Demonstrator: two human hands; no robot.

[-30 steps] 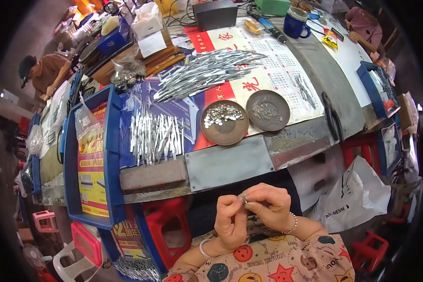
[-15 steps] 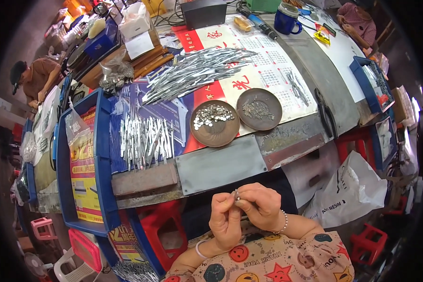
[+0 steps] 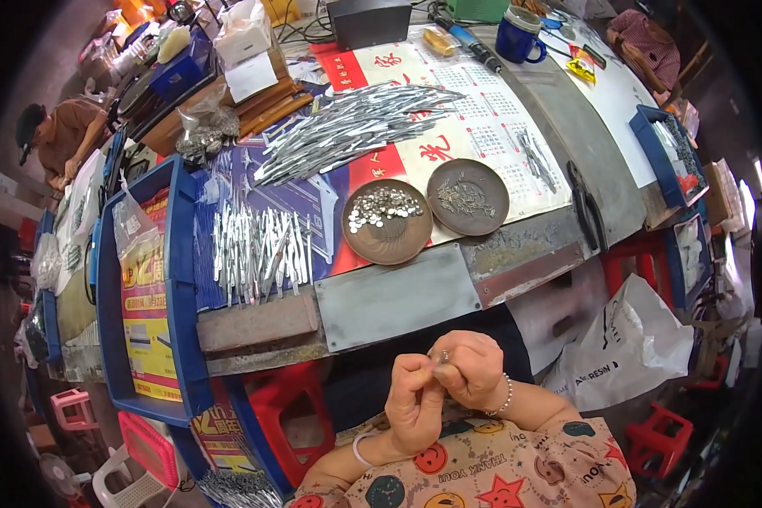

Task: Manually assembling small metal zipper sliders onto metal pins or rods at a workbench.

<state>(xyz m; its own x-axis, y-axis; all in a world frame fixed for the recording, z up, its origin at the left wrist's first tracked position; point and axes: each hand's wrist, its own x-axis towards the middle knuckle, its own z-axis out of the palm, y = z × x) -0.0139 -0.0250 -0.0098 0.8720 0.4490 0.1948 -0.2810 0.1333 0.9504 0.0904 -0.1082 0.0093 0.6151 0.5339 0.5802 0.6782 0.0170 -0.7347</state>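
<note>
My left hand (image 3: 415,405) and my right hand (image 3: 472,374) meet just past the near edge of the bench, above my lap. Both are closed, thumbs and fingertips pinched together around a tiny silvery metal piece (image 3: 443,357). Its exact kind is too small to make out, and the fingers hide most of it. On the bench beyond stands a round brown dish (image 3: 387,241) holding many small shiny discs. A second brown dish (image 3: 467,222), touching or nearly touching it, holds thin small metal bits. Thin metal strips (image 3: 262,254) lie in a bunch to the left.
A larger heap of metal strips (image 3: 356,127) covers the bench's middle. Black-handled pliers (image 3: 586,206) lie at right, a blue mug (image 3: 519,35) farther back. A blue tray (image 3: 186,339) stands left, a white bag (image 3: 622,343) hangs right. Two other people sit in the far corners.
Both hands have shifted slightly to the right, still together. My right hand has curled over more, so less of the small metal piece shows. The dishes and strips on the bench are unchanged.
</note>
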